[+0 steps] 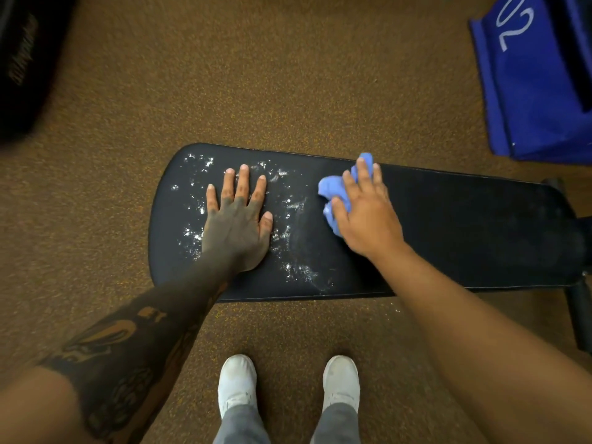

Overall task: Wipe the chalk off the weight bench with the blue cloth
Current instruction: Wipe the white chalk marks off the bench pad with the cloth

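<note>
Black padded bench (448,225) on speckled brown floor (288,91). Left grip (237,219) lies flat, fingers spread, with white chalk specks (296,205) scattered around it. Right grip (368,216) holds a crumpled blue cloth (333,187) against the bench, chalk smears just to its left.

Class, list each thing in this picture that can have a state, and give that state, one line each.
weight bench: dusted white at its rounded end, looks clean elsewhere
chalk: scattered specks and smears, not yet wiped off
blue cloth: bunched up, lying on the bench
left hand: flat, fingers spread, pressing on the bench
right hand: holds the cloth against the bench
</note>
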Demonstrator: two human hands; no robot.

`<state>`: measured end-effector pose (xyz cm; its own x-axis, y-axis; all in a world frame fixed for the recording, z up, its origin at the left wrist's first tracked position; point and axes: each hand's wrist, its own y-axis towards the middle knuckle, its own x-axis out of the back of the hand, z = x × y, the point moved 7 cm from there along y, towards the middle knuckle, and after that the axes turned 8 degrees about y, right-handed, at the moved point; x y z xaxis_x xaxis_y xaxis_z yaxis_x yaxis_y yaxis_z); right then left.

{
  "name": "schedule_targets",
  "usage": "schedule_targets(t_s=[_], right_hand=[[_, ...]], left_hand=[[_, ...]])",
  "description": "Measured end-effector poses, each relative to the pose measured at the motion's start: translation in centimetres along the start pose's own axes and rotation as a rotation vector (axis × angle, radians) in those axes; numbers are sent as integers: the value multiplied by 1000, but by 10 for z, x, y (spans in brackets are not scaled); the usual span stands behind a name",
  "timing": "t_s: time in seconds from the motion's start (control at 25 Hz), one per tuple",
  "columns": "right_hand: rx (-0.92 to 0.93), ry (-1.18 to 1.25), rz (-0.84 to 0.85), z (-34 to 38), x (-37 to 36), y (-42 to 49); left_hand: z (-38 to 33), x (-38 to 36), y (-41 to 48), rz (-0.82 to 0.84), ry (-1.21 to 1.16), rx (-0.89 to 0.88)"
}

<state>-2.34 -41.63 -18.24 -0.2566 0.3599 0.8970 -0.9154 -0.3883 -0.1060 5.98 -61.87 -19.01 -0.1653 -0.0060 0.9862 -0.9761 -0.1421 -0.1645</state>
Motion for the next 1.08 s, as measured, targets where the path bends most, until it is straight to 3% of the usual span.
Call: schedule_targets(t_s=[0.08,0.12,0.28,0.4,0.6,0.68,0.84,0.92,1.08], right_hand=[[-174,25,-24,15,-5,21],[-163,26,-20,31,-10,23],[202,43,94,70,-32,-18],[309,8,115,46,-22,-25],[-41,74,16,41,-17,28],[-71,62,6,61,-24,36],[341,40,140,78,-31,0],[386,8,145,59,-21,-4],[8,57,50,46,-18,39]], left_hand=[[1,-1,0,1,2,0],[1,-1,1,2,0,2],[0,-1,1,7,-9,5],[1,-1,0,11,-12,8],[1,-1,0,18,-2,12],[1,-1,0,18,-18,15],[2,0,0,8,-56,22],[3,1,0,5,-72,20],[4,1,-1,9,-124,17]])
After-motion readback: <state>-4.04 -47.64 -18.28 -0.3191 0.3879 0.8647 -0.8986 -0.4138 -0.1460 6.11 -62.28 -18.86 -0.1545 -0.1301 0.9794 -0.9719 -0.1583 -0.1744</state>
